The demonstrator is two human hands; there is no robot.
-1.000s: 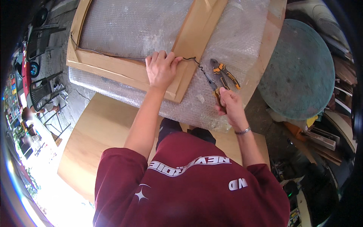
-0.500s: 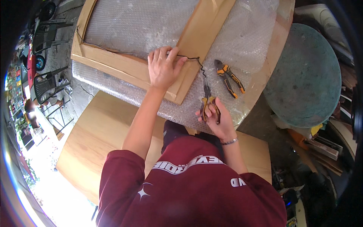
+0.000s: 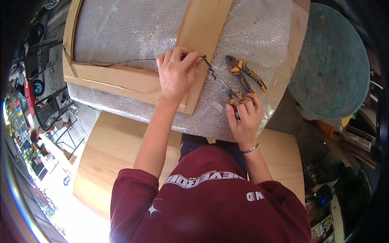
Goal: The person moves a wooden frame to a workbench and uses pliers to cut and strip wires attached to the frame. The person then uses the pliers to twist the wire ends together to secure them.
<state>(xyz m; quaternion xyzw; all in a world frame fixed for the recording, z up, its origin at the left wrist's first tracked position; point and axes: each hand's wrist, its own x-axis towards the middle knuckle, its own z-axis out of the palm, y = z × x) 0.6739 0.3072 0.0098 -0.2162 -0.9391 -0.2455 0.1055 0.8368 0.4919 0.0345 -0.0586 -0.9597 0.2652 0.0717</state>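
A thin dark wire [image 3: 121, 62] runs across a tan frame [image 3: 133, 83], which looks wrapped in brown paper or tape. My left hand [image 3: 177, 77] rests on the frame's corner area, thumb and fingers pinching the wire. Past those fingers the wire bends down in a crooked zigzag. Its end meets, or nearly meets, the tips of the long-nose pliers [image 3: 233, 94]. My right hand [image 3: 246, 121] is wrapped round the pliers' handles; the jaws slant up and left. Just above them lies a second pair of pliers [image 3: 243, 73], orange and black, with a short, blunt head.
Bubble wrap [image 3: 125, 103] covers the work table under the frame. A wooden bench [image 3: 117, 141] stands close to my legs. To the right is a round greenish tabletop [image 3: 332, 60], with stacked boards [image 3: 356, 139] below it. Dark chairs [image 3: 46, 107] stand at the left.
My right hand has shifted right, and the long-nose pliers have tilted from nearly upright to a slant. My left hand keeps its pinch on the wire. The whole view has shifted slightly.
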